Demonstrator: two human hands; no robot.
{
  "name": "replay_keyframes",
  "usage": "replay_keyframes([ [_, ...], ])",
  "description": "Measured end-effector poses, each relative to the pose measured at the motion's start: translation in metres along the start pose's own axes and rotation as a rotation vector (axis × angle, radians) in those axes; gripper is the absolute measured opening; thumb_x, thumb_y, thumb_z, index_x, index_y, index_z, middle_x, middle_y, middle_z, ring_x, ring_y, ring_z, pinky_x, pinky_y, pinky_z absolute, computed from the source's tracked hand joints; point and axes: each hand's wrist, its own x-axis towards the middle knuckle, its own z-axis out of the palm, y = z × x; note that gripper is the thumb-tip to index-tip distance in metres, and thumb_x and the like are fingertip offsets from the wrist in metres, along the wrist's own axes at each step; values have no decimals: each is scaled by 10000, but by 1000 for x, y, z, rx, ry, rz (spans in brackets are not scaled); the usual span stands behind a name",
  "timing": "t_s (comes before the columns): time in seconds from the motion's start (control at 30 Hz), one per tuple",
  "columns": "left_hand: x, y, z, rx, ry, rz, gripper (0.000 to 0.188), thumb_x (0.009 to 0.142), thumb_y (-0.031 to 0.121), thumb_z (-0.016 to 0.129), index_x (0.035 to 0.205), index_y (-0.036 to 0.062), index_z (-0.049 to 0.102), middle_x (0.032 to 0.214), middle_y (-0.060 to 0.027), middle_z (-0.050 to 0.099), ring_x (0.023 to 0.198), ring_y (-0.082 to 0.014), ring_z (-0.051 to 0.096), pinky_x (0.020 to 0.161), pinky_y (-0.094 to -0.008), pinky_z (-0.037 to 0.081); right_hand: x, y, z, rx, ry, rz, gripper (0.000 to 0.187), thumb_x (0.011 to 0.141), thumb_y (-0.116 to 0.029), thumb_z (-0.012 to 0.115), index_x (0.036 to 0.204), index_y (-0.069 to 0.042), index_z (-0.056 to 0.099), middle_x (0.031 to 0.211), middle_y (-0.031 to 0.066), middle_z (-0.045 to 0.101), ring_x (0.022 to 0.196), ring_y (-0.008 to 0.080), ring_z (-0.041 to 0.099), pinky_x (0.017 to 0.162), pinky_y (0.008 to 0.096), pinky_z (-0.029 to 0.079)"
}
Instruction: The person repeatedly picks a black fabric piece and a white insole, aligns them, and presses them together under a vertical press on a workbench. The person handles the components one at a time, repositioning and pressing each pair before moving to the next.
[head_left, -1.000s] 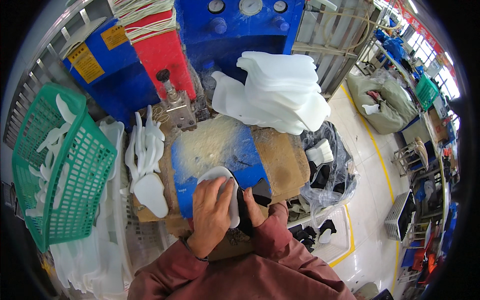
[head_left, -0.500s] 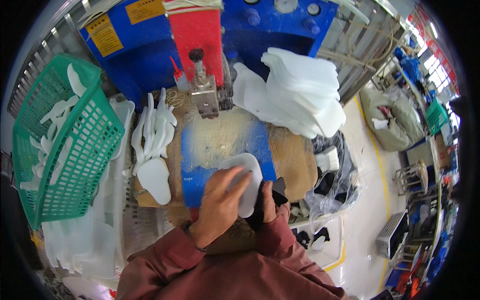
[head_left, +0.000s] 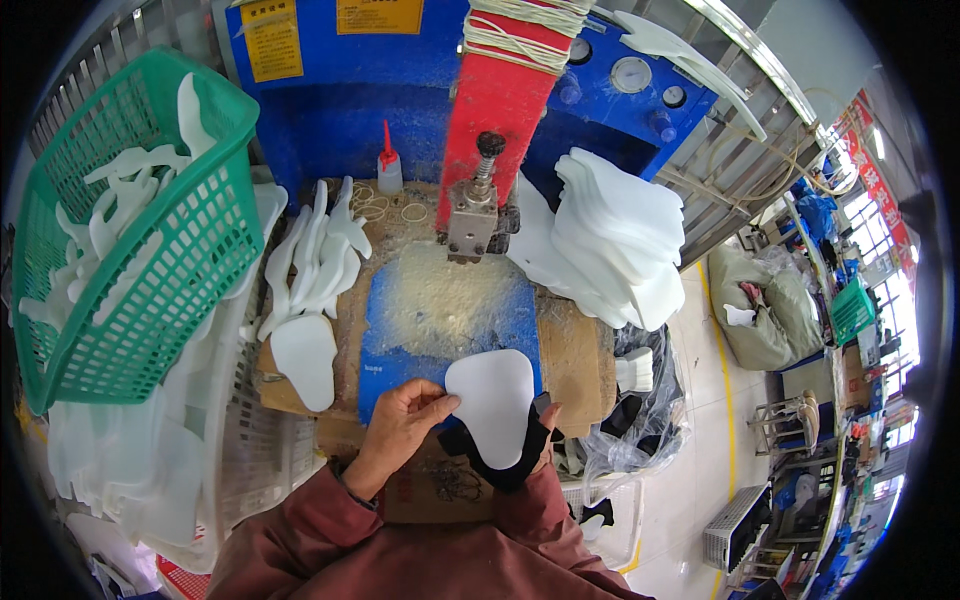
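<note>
A flat white pad [head_left: 490, 400], rounded and wide at its far end and narrower towards me, is held in front of my chest. My left hand [head_left: 398, 428] pinches its left edge between thumb and fingers. Beneath and around the pad's near end lies a black cloth piece [head_left: 508, 480] with flaps sticking out on both sides. My right hand [head_left: 548, 425] grips the cloth and pad from the right; its thumb shows, most of its fingers are hidden underneath. Just beyond is a blue mat [head_left: 385, 375] coated with pale yellowish powder.
A red machine arm [head_left: 490, 110] with a metal head [head_left: 473, 225] hangs over the mat. White pads are stacked [head_left: 620, 240] at right; curved white pieces [head_left: 315, 260] lie at left. A green basket [head_left: 190, 260] stands far left. A small red-tipped bottle [head_left: 389, 172] is behind.
The pad has turned to lie face up and more upright in view. My left hand has gone from lying across it to pinching its left edge. The head view has shifted.
</note>
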Motion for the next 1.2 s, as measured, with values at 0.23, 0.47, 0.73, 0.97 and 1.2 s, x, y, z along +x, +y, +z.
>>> replay_keyframes([
  [0.23,4,0,10,120,104,30,189,979,153,758,896,7,670,748,35,618,671,-29,503,579,-225,406,-1,2,0,-27,-9,-46,1097,899,-910,326,1604,-70,349,1501,160,536,1284,346,581,1072,475,490],
  [0.47,7,-5,15,199,153,51,198,964,155,779,884,21,658,779,26,635,701,-42,527,620,-232,437,-7,-1,14,27,2,-85,1076,915,-894,325,1604,-68,345,1506,160,532,1276,345,586,1068,481,492],
  [0.73,8,-6,4,222,116,-74,272,930,201,787,1060,-36,752,897,-53,731,801,-105,626,718,-265,506,-25,-10,12,-358,595,-269,666,989,-540,619,1382,-3,587,1243,145,685,1097,262,665,970,401,536],
  [0.97,23,-18,-4,73,160,-102,161,922,124,711,817,39,623,744,2,556,696,-117,496,665,-303,406,-28,-12,29,-214,225,-155,701,983,-651,616,1315,-37,679,1079,89,746,937,196,697,863,313,536],
  [1.2,41,-23,-20,310,30,-113,336,980,259,678,1229,36,638,1193,-146,647,1091,-263,598,970,-389,453,20,12,-13,194,-86,17,754,982,-705,561,1344,-51,657,1067,69,737,904,179,685,824,302,535],
])
